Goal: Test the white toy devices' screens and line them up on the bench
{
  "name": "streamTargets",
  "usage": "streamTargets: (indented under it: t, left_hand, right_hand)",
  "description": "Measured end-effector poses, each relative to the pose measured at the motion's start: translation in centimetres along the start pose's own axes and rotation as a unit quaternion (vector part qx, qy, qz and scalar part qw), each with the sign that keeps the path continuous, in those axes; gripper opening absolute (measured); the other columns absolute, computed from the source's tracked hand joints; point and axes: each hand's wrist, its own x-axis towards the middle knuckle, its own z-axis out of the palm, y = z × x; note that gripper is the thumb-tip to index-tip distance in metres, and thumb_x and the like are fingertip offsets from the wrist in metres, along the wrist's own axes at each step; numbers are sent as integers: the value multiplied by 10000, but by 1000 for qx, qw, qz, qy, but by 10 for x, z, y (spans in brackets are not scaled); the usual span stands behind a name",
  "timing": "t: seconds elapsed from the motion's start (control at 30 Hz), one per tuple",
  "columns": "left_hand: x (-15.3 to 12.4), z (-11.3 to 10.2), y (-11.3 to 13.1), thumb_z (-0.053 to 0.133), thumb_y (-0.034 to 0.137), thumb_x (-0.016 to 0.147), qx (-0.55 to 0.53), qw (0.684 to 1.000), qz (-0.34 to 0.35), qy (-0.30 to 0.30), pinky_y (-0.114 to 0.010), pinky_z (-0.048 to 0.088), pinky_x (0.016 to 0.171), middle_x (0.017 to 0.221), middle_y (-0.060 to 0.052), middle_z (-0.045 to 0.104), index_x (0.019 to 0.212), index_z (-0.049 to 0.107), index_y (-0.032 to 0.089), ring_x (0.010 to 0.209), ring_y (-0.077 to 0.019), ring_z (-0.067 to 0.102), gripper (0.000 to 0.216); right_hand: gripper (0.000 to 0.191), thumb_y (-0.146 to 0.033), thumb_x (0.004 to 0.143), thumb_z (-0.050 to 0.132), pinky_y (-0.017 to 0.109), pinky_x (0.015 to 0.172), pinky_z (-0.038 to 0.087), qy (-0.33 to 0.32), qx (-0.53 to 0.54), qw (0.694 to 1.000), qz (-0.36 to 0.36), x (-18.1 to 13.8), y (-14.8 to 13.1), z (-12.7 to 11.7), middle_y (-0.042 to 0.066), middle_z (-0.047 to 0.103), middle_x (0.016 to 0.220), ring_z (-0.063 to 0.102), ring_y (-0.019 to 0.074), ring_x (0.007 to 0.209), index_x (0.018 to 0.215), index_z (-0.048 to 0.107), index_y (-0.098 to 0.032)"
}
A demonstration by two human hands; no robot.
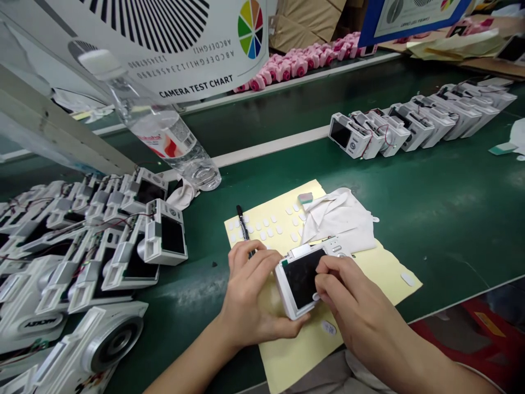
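Centrally: one white camera (299,282), its black screen (302,273) facing up, held over a yellow sheet (283,368) on the green counter (262,178), side grasped by the left hand (251,295). Right hand (348,301): fingertips pinched together at the screen, contents, if any, not discernible. Beyond: one white cloth (338,216); one black pen (243,221).

a passage across the bench (443,210) is offered between the bottle (172,139) and the row of cameras (420,126) at the far right. the left side is blocked by crowded white cameras (86,268). beyond the held camera (301,279), the way is hindered by the crumpled cloth (340,219); open room is found right of the yellow sheet (287,361).
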Motion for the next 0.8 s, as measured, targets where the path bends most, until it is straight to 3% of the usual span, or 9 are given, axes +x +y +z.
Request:
streamTargets:
  t: [0.13,0.27,0.37,0.47,0.6,0.8]
  left_hand:
    - [0,0,-3,682,426,482,-11,999,-38,-28,-430,391,761,778,-66,580,898,505,152,862,-273,455,529]
    - [-1,0,-5,681,418,490,-24,997,-55,-38,-431,412,750,785,-67,575,897,511,151,871,-274,455,515]
    - [-2,0,-7,676,416,488,-43,995,-77,-50,-418,427,730,795,-70,571,897,516,153,883,-275,454,512]
    - [-2,0,-8,676,416,482,-56,993,-86,-56,-412,429,721,794,-67,573,899,520,157,883,-274,454,515]
    - [-2,0,-9,686,414,486,-63,993,-80,-55,-410,425,718,792,-65,568,913,521,156,872,-269,455,526]
    - [-1,1,3,732,389,462,-119,987,-51,-100,-435,390,779,847,-66,583,963,501,154,879,-257,454,600]
  right_hand:
    - [291,46,766,349,333,755,441,54,-2,998,-30,-1,0,5,107,491,945,451,185,873,988,466,-101]
    - [215,31,788,362,271,661,454,106,76,991,-41,3,6,-2,69,503,819,455,139,758,905,450,-126]
    - [276,68,754,347,240,610,439,129,64,987,-74,7,14,-12,62,475,815,451,125,740,883,475,-140]
    - [255,41,749,412,297,675,463,94,24,989,-115,12,19,-20,90,480,879,470,161,819,934,496,-114]
    - [238,-148,801,496,418,880,443,8,-12,989,-144,22,22,-25,134,509,1013,460,237,1022,1033,470,-100]
    - [320,-186,795,495,343,865,471,-79,1,990,-113,33,26,-37,143,467,1128,447,220,1076,1097,405,-129]
